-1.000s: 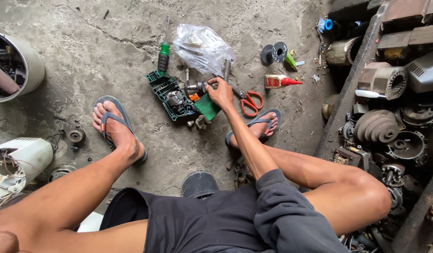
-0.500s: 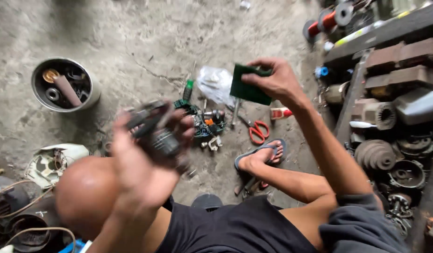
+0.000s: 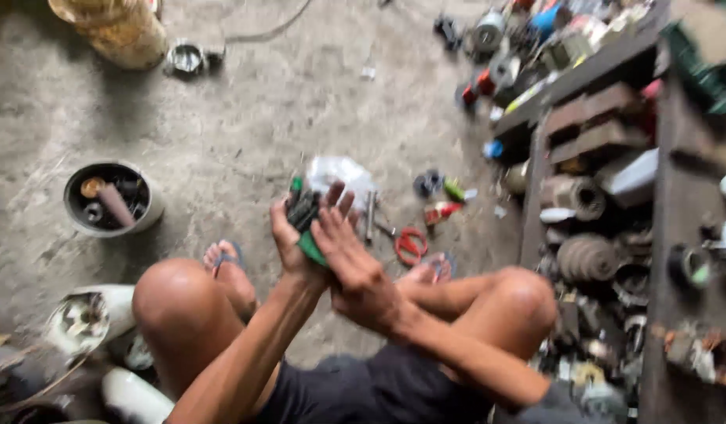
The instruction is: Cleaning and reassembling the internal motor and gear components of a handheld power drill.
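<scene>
At frame centre, above the knees: left hand [image 3: 288, 243] grips a dark, green-edged ridged part [image 3: 304, 216]; right hand [image 3: 351, 263] presses flat, fingers spread, at its 4 o'clock side. Probably rigid, moderately heavy; hold by the edges.

Bare concrete floor [image 3: 245, 126], stained and cracked. On it: a round tub [image 3: 112, 200] holding parts at left, red-handled scissors [image 3: 411, 245] at centre, a clear plastic bag [image 3: 343, 174] just beyond, and a small red bottle [image 3: 441, 212] nearby. A dark wooden shelf [image 3: 594, 71] crowded with motor parts stands along the right.
</scene>
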